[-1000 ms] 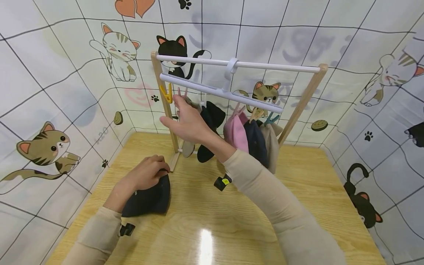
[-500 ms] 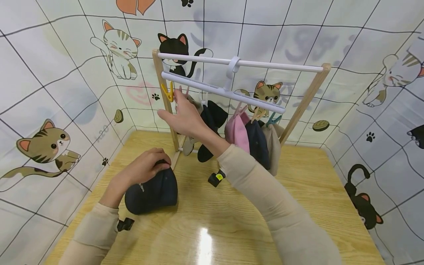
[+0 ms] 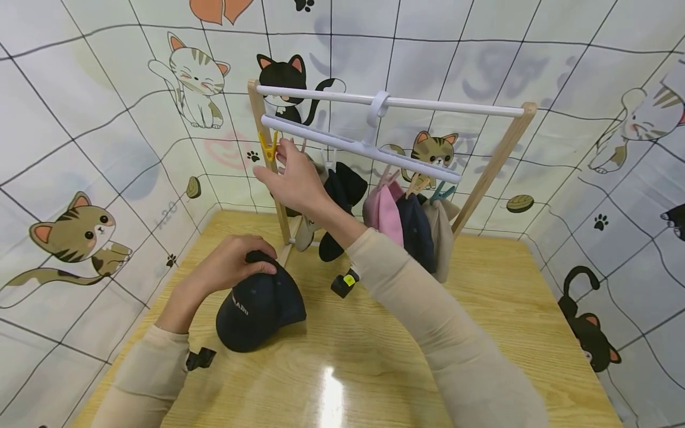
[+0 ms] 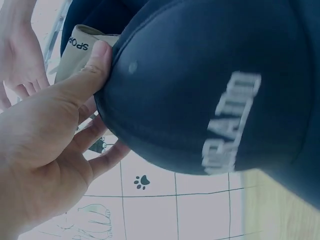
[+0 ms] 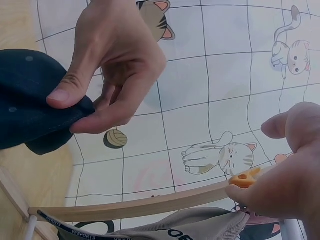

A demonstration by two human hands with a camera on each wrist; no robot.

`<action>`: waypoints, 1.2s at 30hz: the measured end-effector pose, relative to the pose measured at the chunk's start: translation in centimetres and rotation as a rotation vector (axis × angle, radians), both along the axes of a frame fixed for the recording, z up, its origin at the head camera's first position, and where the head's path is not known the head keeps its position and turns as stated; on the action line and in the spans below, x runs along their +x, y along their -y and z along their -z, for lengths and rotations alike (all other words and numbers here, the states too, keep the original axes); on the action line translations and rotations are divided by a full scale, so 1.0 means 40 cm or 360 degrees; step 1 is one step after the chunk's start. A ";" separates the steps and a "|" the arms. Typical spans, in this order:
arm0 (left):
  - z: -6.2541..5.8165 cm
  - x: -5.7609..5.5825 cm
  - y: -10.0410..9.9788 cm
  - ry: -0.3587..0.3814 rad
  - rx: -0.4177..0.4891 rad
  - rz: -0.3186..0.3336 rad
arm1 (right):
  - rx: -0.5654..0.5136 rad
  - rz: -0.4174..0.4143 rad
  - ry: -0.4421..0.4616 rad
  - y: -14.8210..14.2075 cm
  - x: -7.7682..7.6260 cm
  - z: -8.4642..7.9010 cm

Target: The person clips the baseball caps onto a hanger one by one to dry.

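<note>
My left hand (image 3: 235, 261) pinches the crown of a navy baseball cap (image 3: 262, 306) between thumb and fingers. White lettering shows on the cap's front panel, large in the left wrist view. A yellow clothespin (image 3: 269, 147) hangs at the left end of a pale lilac hanger (image 3: 321, 138). Up beside it is my right hand (image 3: 299, 184), thumb spread away from the fingers. In the right wrist view a fingertip lies right at the clothespin, while the thumb stands apart from it.
The hanger hooks over the white rod (image 3: 455, 107) of a wooden-legged rack (image 3: 495, 169). Clothespins hold several caps on it, including a pink cap (image 3: 382, 211) and a beige cap (image 3: 441, 238). Cat-patterned walls (image 3: 160, 160) surround the wooden table (image 3: 385, 356).
My left hand has lifted and turned the navy cap, bringing its lettering into view and moving it right. The right hand has shifted slightly left and up at the yellow clothespin.
</note>
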State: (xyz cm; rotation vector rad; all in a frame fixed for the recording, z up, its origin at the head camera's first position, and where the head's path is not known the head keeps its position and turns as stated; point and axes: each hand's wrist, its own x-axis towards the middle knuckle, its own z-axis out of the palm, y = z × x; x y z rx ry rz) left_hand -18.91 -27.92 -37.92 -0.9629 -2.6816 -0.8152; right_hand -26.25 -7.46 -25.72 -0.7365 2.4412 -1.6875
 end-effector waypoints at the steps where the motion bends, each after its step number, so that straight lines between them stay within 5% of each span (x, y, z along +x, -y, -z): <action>1: -0.003 0.000 -0.001 0.0000 0.0006 0.0000 | -0.0017 0.0005 0.0009 0.001 -0.001 0.000; 10: -0.015 0.004 -0.005 0.0005 0.0049 0.0044 | -0.0143 0.0045 0.0004 0.015 -0.002 -0.007; 30: -0.026 0.004 0.012 0.0256 0.0057 -0.0029 | -0.0397 0.0177 -0.0041 0.027 0.031 -0.012; 36: -0.033 0.005 0.013 0.0291 -0.0007 0.0043 | -0.0498 0.0213 -0.0034 0.031 0.043 -0.017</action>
